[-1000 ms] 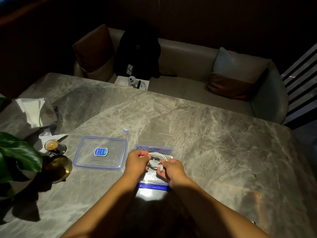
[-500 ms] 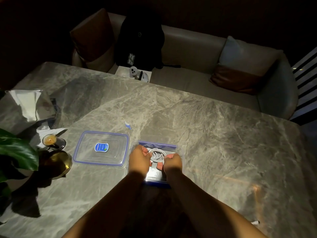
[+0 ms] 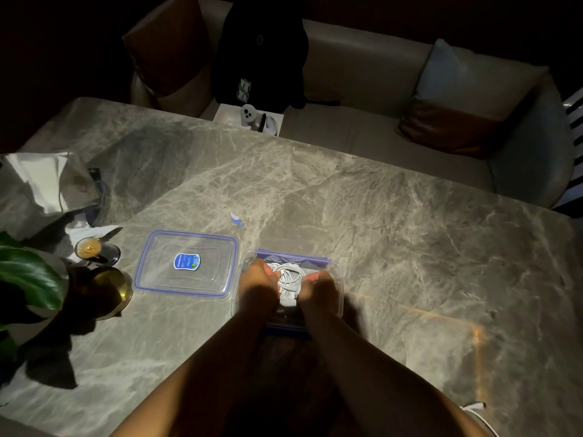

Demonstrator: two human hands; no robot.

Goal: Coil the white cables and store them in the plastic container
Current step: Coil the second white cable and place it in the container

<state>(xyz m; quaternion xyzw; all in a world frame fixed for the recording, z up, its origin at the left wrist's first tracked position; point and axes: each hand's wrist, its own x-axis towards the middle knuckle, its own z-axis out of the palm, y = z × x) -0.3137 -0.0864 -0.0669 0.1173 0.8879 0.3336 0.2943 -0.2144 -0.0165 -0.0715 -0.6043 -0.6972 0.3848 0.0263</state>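
A coiled white cable [image 3: 288, 275] lies inside the clear plastic container [image 3: 337, 280] with a blue rim, near the table's front edge. My left hand [image 3: 257, 285] reaches into the container from the left and its fingertips hold the coil's left side. On the coil's right side my right hand [image 3: 318, 290] holds it with curled fingers. Both hands hide the lower half of the coil. The container's lid [image 3: 186, 263], clear with a blue sticker, lies flat just to the left. Another white cable end [image 3: 473, 406] shows at the table's near right edge.
A small glass of drink [image 3: 90, 249], a brass bowl [image 3: 107, 290] and a green plant leaf [image 3: 28, 272] stand at the left. Crumpled white paper [image 3: 38, 181] lies at far left. A small blue item [image 3: 236, 220] lies behind the lid. A sofa [image 3: 378, 99] runs behind the marble table [image 3: 410, 247].
Both hands have lowered the coiled cable into the container and now sit inside its rim. The camera has tilted down and moved closer.
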